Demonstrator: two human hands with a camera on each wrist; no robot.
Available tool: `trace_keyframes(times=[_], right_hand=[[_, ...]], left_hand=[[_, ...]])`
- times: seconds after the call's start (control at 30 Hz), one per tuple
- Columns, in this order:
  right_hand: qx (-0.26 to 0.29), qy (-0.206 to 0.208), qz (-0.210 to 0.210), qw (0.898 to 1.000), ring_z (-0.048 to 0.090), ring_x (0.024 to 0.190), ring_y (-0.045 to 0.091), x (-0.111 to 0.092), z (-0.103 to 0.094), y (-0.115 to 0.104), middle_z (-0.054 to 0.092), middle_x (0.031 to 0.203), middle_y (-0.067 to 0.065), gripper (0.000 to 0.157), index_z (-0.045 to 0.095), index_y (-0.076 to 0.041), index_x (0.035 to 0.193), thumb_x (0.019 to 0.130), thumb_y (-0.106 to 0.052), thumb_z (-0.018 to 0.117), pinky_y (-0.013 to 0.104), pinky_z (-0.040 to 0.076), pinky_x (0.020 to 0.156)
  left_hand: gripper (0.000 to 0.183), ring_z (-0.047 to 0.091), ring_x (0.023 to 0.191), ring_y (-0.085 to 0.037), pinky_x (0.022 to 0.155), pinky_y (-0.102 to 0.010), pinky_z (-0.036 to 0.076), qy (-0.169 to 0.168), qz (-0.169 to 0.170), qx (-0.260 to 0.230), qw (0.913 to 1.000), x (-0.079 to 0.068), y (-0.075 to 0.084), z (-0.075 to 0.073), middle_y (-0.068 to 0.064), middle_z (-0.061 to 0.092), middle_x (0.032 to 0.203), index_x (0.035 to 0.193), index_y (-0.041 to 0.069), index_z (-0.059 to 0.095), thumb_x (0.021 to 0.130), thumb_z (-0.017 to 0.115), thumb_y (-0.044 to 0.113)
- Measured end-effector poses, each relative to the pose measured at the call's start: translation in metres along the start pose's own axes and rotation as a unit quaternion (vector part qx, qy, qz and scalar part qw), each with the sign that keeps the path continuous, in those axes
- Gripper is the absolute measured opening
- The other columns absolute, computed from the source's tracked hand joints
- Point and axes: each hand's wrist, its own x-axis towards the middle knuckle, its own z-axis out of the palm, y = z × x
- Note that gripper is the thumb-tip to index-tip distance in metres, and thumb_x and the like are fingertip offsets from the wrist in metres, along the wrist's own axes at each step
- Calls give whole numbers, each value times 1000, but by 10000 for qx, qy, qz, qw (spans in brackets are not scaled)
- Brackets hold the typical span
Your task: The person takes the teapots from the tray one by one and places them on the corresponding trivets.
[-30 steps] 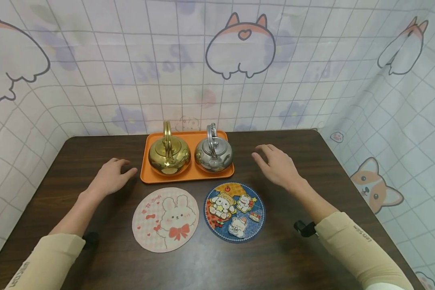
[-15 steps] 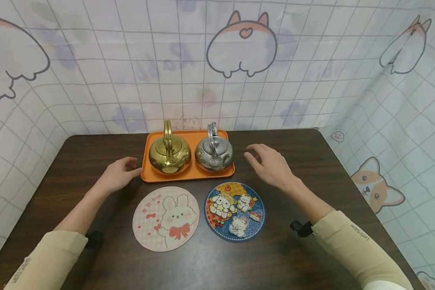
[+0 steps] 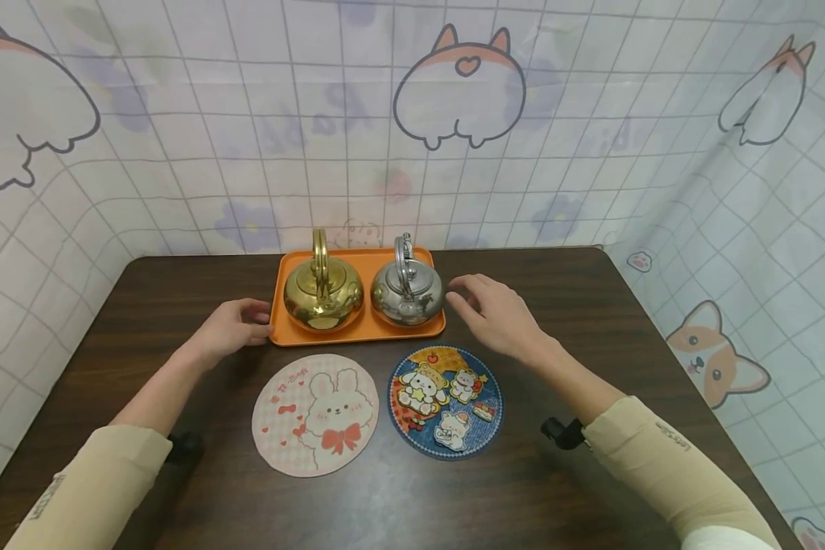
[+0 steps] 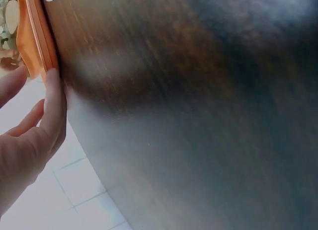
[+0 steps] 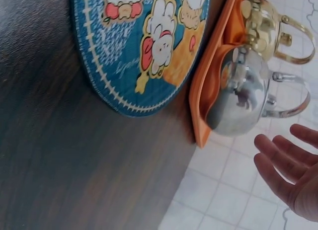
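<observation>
Head: left hand (image 3: 228, 331) and right hand (image 3: 496, 313) flank the orange tray (image 3: 357, 337), gold kettle (image 3: 323, 299) and silver kettle (image 3: 407, 294) aboard! | Left wrist: left fingers (image 4: 54, 93) relaxed, touching the tray's edge | Right wrist: right fingers (image 5: 278, 158) loose, gripping nothing, near the silver kettle

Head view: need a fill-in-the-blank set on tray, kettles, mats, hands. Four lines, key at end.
1. The silver kettle stands on a tray coloured ____.
2. The kettle nearer the left hand is coloured ____.
3. The rabbit on the pink mat wears a bow coloured ____.
4. The hand nearer the silver kettle is the person's ____.

Missing words: orange; gold; red; right.
</observation>
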Motion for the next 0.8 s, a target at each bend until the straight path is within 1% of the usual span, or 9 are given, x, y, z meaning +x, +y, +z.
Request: trace_keyframes(times=[0.07,0.13,0.23,0.3,0.4,0.47,0.6,0.7,0.8], right_hand=[[33,-2,-49,10000,65,91,18,1,1,-3,67,115,5,40,66,-9,131,109,-39,51,42,56,74],[94,0,-109,9999,64,90,18,2,1,-6,67,114,5,40,66,-9,131,108,-38,52,41,55,73],[206,-5,-216,9996,64,89,17,5,3,-10,67,117,7,41,64,-7,133,108,-36,53,40,55,71],[294,-38,-312,9991,65,88,17,7,5,-13,67,120,9,42,63,-5,135,107,-34,55,39,56,71],[465,-128,-484,9977,65,88,14,10,9,-19,66,124,12,41,61,-3,136,106,-30,57,37,56,72],[587,-205,-614,9962,65,86,13,13,11,-24,66,121,11,39,62,-3,135,106,-28,59,35,56,71],[827,-378,-879,9920,64,84,11,17,17,-33,67,118,10,34,63,-3,132,104,-24,61,34,57,71],[1098,-582,-1059,9866,67,89,13,20,22,-41,67,122,13,34,62,-2,131,104,-21,62,36,60,76],[1303,-777,-1212,9810,67,93,14,23,29,-48,66,125,14,33,62,-2,132,104,-20,62,35,59,80]], left_hand=[[63,60,117,-41,95,-43,56,-67,-39,-208,9998,3,0,-1,-36,44,140,150,-16,32,101,64,5],[63,60,116,-38,95,-42,56,-122,-54,-276,9995,4,-1,-2,-36,43,140,150,-17,31,100,65,4],[64,60,113,-35,93,-39,57,-194,-41,-264,9995,6,-2,-3,-36,43,140,150,-17,32,99,66,2],[65,60,111,-33,91,-35,58,-218,-12,-175,9996,7,-2,-4,-36,45,139,149,-17,33,98,67,2],[65,60,110,-32,87,-30,58,-233,-16,-106,9997,6,-2,-4,-35,46,138,149,-17,34,96,67,1],[65,60,108,-31,86,-28,57,-228,-26,-71,9997,7,-1,-4,-35,47,137,149,-17,34,95,67,0],[65,60,106,-29,85,-27,58,-224,-55,-147,9996,8,-1,-4,-34,47,135,149,-17,35,93,66,-3],[65,61,105,-28,84,-28,58,-240,-71,-227,9994,10,-1,-4,-34,46,135,149,-17,34,93,66,-5],[65,61,103,-27,84,-28,59,-253,-61,-271,9993,11,-2,-3,-35,46,135,149,-17,34,93,65,-6]])
